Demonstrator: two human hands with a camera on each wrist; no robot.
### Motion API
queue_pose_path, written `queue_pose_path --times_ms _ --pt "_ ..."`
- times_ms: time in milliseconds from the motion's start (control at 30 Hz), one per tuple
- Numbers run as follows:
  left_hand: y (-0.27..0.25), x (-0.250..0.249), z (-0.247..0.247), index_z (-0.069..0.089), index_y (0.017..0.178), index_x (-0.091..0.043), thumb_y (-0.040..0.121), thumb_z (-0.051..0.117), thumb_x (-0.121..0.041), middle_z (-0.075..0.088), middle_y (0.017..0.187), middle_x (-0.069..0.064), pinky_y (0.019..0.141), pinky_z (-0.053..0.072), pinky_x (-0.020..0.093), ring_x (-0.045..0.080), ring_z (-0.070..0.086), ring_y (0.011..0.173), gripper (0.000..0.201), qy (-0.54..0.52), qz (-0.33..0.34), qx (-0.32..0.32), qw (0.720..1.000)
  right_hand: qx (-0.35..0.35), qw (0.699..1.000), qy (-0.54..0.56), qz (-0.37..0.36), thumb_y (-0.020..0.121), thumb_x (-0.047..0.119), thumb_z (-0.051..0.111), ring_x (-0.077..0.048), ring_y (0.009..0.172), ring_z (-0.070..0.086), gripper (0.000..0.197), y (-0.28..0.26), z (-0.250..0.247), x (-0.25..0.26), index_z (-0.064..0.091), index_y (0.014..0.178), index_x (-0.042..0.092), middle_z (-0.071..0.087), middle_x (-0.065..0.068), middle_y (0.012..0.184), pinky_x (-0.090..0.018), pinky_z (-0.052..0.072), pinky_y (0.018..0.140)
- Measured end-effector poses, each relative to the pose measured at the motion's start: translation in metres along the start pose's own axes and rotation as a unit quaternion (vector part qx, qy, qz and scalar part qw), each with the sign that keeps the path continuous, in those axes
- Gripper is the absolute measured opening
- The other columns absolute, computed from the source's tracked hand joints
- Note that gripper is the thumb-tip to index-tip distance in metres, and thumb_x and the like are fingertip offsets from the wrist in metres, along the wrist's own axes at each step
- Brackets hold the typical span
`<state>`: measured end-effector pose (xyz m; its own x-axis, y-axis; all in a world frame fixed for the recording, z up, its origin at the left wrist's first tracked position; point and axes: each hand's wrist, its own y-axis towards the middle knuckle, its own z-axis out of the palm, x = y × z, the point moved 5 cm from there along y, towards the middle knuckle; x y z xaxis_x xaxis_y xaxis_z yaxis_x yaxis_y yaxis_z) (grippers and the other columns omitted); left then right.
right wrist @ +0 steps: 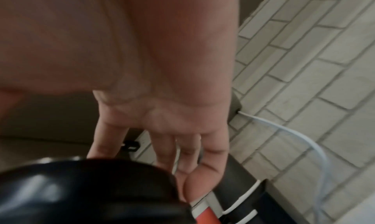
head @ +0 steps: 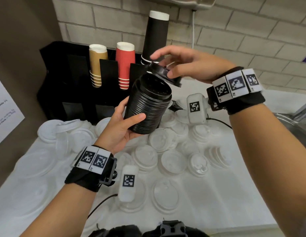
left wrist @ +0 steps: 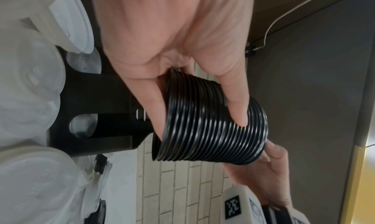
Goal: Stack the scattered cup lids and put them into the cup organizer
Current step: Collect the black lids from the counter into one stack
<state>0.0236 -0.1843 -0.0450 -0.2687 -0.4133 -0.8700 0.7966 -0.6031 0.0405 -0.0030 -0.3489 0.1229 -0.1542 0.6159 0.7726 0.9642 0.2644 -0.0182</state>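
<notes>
Above the counter strewn with white lids, the left hand gripped a tilted black lid stack while the right hand pinched one black lid over it, before the cup organizer. The left wrist view showed fingers wrapped around the stack. The right wrist view, blurred, showed fingertips on the lid's rim.

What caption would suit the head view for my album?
Left hand holds a stack of black lids; right hand tilts another black lid over it.

The left hand is gripping a tilted stack of black lids, thumb lying across its ribbed side, while white lids are lying beside the black organizer.
</notes>
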Motion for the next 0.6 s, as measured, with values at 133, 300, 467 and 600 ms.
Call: queue_pose_path --times_ms 133,300,467,600 --pt "-0.001 0.001 0.001 0.046 0.136 -0.030 0.069 0.076 -0.018 0.071 0.113 -0.009 0.070 0.059 0.035 0.019 0.069 0.104 0.075 0.006 -0.008 0.010 1.000 0.068 0.995 -0.070 -0.006 0.079 0.009 0.065 -0.027 0.108 0.057 0.054 0.002 0.017 0.013 0.051 0.129 0.025 0.053 -0.016 0.124 -0.036 0.048 0.098" --pt "-0.001 0.002 0.000 0.047 0.135 -0.030 0.071 0.078 -0.017 0.071 0.111 -0.010 0.069 0.059 0.035 0.018 0.070 0.103 0.073 -0.004 -0.011 0.009 1.000 0.076 0.990 -0.115 -0.031 0.083 -0.005 0.064 -0.001 0.099 0.053 0.052 0.003 0.026 0.019 0.052 0.126 0.021 0.053 -0.001 0.115 -0.011 0.047 0.078" --pt "0.001 0.004 0.001 0.047 0.136 -0.029 0.068 0.078 -0.019 0.070 0.114 -0.009 0.071 0.059 0.036 0.019 0.069 0.105 0.076 -0.013 -0.015 0.005 1.000 0.074 0.988 -0.132 -0.030 0.081 -0.001 0.069 -0.017 0.108 0.054 0.052 0.007 0.025 0.015 0.055 0.126 0.023 0.055 -0.006 0.119 -0.011 0.047 0.076" --pt "0.003 0.006 0.001 0.047 0.137 -0.029 0.073 0.073 -0.016 0.068 0.120 -0.007 0.074 0.058 0.038 0.020 0.067 0.110 0.070 -0.020 -0.015 0.000 1.000 0.068 0.990 -0.117 -0.027 0.080 0.003 0.071 -0.021 0.113 0.053 0.053 0.010 0.024 0.013 0.055 0.126 0.022 0.055 -0.007 0.122 -0.012 0.048 0.075"
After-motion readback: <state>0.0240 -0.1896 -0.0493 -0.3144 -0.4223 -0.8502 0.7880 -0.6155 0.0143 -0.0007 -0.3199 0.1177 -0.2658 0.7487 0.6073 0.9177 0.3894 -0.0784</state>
